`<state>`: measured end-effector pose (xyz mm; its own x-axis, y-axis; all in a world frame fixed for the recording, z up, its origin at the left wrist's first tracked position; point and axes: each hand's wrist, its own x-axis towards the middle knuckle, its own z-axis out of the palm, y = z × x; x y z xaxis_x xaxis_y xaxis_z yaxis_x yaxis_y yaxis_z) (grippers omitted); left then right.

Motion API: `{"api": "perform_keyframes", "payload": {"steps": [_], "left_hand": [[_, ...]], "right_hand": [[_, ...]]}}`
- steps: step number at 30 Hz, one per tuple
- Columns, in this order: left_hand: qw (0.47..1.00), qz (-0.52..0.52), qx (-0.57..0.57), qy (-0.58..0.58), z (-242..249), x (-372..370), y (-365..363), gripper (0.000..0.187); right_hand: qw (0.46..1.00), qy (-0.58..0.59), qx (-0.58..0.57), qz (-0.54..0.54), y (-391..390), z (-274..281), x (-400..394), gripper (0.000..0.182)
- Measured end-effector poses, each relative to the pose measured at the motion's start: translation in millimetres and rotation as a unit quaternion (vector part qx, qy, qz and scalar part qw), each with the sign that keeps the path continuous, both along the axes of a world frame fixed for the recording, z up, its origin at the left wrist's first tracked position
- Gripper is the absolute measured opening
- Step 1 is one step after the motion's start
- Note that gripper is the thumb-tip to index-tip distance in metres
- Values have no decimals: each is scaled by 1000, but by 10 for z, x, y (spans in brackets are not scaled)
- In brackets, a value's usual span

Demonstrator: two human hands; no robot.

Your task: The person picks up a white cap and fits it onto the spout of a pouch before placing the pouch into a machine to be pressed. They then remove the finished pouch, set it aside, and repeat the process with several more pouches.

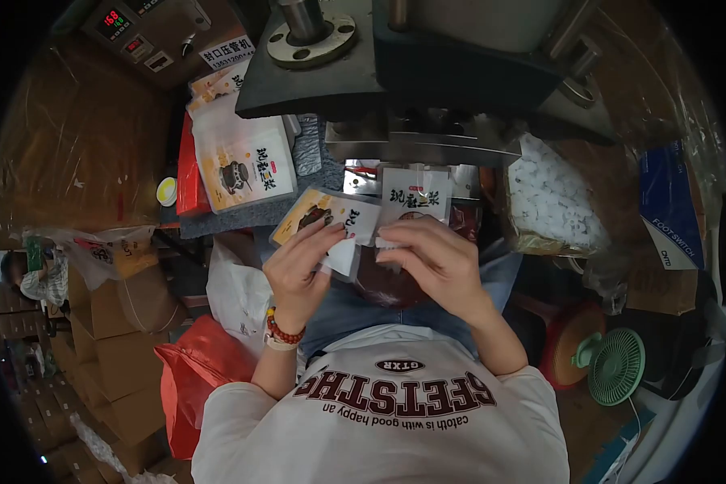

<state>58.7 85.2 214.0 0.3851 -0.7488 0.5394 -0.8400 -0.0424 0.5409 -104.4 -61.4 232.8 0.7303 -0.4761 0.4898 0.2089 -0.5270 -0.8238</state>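
My left hand (298,262) is closed on a printed pouch (335,216) with yellow and white panels and dark lettering. A white flap (340,258) shows beneath my fingers. Close beside it, my right hand (436,266) is pinched on a small white piece (389,244), mostly hidden by the fingertips, near the pouch's edge. Just beyond, another printed pouch (415,192) lies at the metal jaws (423,145) of a press. To the left, a stack of similar pouches (246,161) rests on a grey cloth.
A dark press (452,60) overhangs the far side. On the right stands a box of small white pieces (552,198), with a green fan (615,367) lower down. A control panel (133,36) is at upper left. A red bag (202,371) sits by my left arm.
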Motion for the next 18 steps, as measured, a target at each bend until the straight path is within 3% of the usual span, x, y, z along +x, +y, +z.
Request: {"api": "perform_keyframes", "payload": {"steps": [1,2,4,7,9,10,11,13,14,17,18], "left_hand": [[998,-20,17,-52,70,-39,-8,44],[993,-39,32,-105,143,-61,-14,45],[989,-70,32,-127,284,-107,5,48],[988,-117,87,-58,295,-215,-75,36],[956,-156,99,230,-23,-248,-265,19],[930,-134,194,282,-167,-243,-361,15],[931,-132,192,281,-294,-253,-462,15],[783,-131,149,589,-437,-277,-652,17],[783,-130,148,590,-435,-252,-739,17],[686,-129,78,712,-408,-111,-994,23],[687,-126,76,712,-411,-86,-1043,23]], "right_hand": [[990,-7,-138,4,-20,-7,33,26],[990,-8,-142,4,-26,70,-5,26],[953,55,-298,26,-28,283,-148,32],[938,92,-334,26,-132,215,-236,36],[953,93,-288,-32,-221,195,-228,38],[963,90,-240,-87,-257,186,-222,41],[968,62,-200,-139,-325,170,-282,37],[960,38,-135,-243,-471,186,-496,28],[946,60,-107,-301,-544,216,-591,24],[912,109,-76,-388,-777,174,-687,18],[893,176,-164,-381,-865,20,-687,19]]}}
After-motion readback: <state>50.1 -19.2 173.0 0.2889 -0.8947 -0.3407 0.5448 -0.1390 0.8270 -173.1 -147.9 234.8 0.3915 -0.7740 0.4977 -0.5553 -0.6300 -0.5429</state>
